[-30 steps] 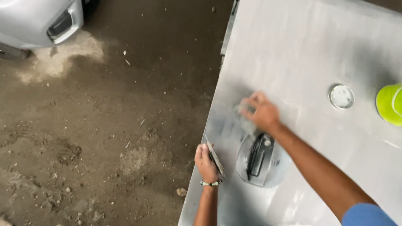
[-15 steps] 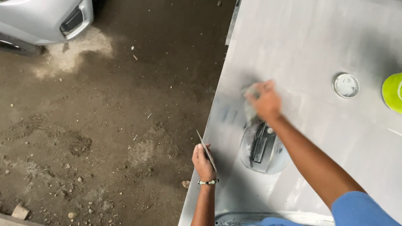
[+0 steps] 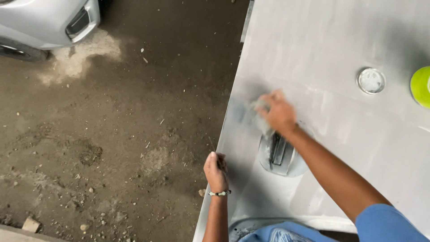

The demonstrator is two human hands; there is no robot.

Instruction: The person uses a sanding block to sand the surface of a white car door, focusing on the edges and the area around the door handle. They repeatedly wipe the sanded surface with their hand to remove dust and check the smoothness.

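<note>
Looking down on a pale grey primed car panel (image 3: 340, 40), dusty and matt, beside a dirt floor (image 3: 112, 148).

Right hand (image 3: 278, 112) pressing flat on the panel just above the recessed door handle (image 3: 281, 154), fingers bent over a grey sanding pad (image 3: 260, 110); grip closing on the pad, hand and pad blurring. Forearm crossing the lower right, ending in a blue sleeve (image 3: 385, 222).

Left hand (image 3: 216, 172) curling around the panel's left edge just left of the handle recess, grip closing on that edge, a bead bracelet (image 3: 219, 193) sitting on the wrist.

Lying farther right on the panel, well apart from both hands: a small round lid (image 3: 371, 80), and a lime-green roll (image 3: 421, 86) cutting off at the frame's right edge.

Showing at top left, across the floor: part of a silver car (image 3: 45, 22) with its tyre (image 3: 20, 50), a pale dust patch (image 3: 83, 58) spreading beside it. Small stones scattering over the floor at lower left.
</note>
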